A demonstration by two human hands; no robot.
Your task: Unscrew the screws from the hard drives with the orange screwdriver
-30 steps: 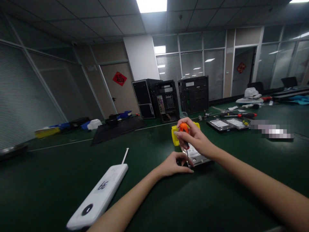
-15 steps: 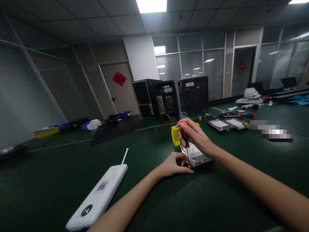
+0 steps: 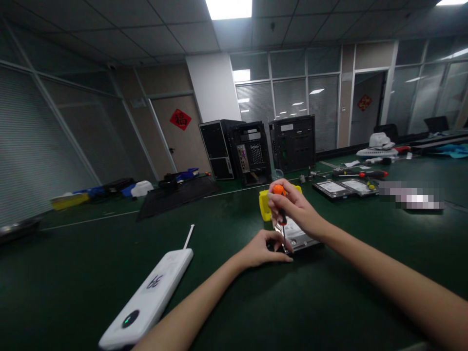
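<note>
**Fingers shuffled round on the screwdriver, drive hasn't budged**

So the only real change over the last second is up top. The fingers of our right hand (image 3: 298, 207) have shifted round the orange-and-black screwdriver (image 3: 278, 190): half a second ago more of the handle showed, and now they wrap over more of it. They're closed on it, thumb and fingertips pinching the handle just under the orange end. To us that looks like a twist-and-regrip, so we'd guess the driver is being turned in short bites. Loosening or tightening? Can't tell from here.

The hard drive (image 3: 302, 240) lies flat on the green table (image 3: 256, 312) right in front of us, label up, same spot as before. The shaft runs almost straight down to its near left corner, but the tip is too small to say whether it's seated in a screw.

Our left hand (image 3: 261, 249) hasn't moved either. It's curled at that corner, thumb and fingers apart around the shaft's lower end. Probably bracing things; whether it's actually pinching the drive or the shaft, we can't tell. A yellow thing (image 3: 263, 205) sits just behind the drive, and two more drives (image 3: 331, 188) lie off to the right.
</note>
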